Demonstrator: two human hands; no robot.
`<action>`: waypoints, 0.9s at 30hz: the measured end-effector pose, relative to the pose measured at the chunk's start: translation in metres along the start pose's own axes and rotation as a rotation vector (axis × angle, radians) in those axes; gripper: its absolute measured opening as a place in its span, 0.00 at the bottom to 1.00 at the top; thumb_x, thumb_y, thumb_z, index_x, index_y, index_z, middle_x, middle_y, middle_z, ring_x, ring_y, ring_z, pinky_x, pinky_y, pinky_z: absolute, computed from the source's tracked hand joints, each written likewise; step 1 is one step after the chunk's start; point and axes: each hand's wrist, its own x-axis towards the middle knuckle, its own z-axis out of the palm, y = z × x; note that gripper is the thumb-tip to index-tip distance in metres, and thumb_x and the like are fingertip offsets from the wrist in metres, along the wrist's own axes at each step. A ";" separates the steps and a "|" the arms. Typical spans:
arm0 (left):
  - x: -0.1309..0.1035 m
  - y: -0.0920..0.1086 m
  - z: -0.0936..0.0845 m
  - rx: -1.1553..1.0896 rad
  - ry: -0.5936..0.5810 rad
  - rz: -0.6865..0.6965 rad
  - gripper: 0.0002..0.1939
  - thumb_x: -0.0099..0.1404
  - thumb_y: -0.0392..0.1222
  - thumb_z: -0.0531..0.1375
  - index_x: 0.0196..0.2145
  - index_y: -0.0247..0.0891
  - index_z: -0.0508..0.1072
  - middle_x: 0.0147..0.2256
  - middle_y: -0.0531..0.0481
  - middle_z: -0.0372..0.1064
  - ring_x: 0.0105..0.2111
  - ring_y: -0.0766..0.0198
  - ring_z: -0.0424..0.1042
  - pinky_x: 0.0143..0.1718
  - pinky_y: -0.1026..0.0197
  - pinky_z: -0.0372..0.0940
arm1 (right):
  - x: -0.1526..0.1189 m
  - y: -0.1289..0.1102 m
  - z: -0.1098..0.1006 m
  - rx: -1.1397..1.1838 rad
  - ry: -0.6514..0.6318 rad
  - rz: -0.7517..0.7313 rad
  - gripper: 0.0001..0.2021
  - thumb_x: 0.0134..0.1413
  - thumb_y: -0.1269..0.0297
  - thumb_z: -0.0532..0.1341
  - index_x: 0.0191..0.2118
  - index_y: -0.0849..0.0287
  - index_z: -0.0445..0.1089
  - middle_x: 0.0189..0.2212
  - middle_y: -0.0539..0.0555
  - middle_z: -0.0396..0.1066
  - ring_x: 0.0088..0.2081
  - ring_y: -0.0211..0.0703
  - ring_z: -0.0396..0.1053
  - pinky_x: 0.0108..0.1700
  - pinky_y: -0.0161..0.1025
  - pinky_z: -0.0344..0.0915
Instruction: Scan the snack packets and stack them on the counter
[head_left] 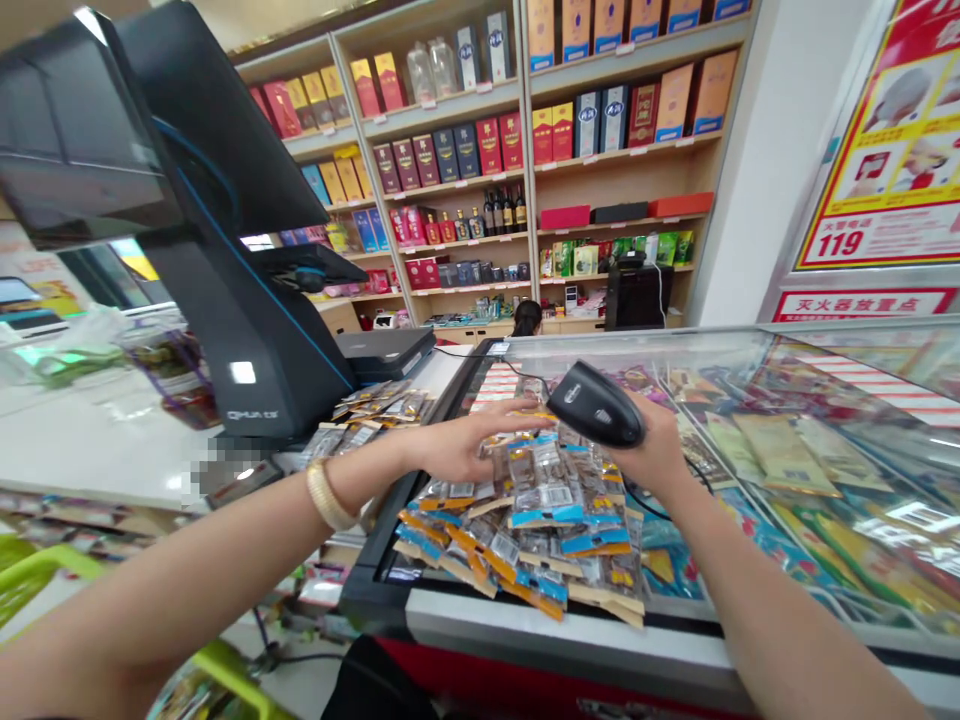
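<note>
In the head view, my right hand [654,450] is wrapped round a black handheld barcode scanner [596,405]. The scanner's head is above a heap of small clear snack packets [536,500] with blue, orange and tan ends and printed barcodes. My left hand [469,445], with a beaded bracelet at its wrist, reaches over the left side of the heap. Its fingers are stretched out and apart, at or just over the packets; contact is hard to make out. More such packets [382,405] lie in a loose pile left of my left hand.
The heap lies on a glass-topped freezer [750,345] holding bagged goods. A black checkout terminal [281,330] stands on the left. Shelves [457,185] of boxes and bottles line the back. A person's head [527,318] shows beyond the freezer. Lime-green basket parts [225,680] are at lower left.
</note>
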 end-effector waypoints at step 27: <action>-0.148 -0.176 -0.020 0.302 0.555 -1.399 0.35 0.55 0.55 0.58 0.53 0.25 0.69 0.51 0.28 0.69 0.50 0.39 0.69 0.49 0.48 0.65 | -0.002 0.000 -0.002 -0.029 -0.030 -0.022 0.09 0.45 0.63 0.61 0.36 0.56 0.71 0.27 0.54 0.74 0.29 0.49 0.73 0.29 0.39 0.68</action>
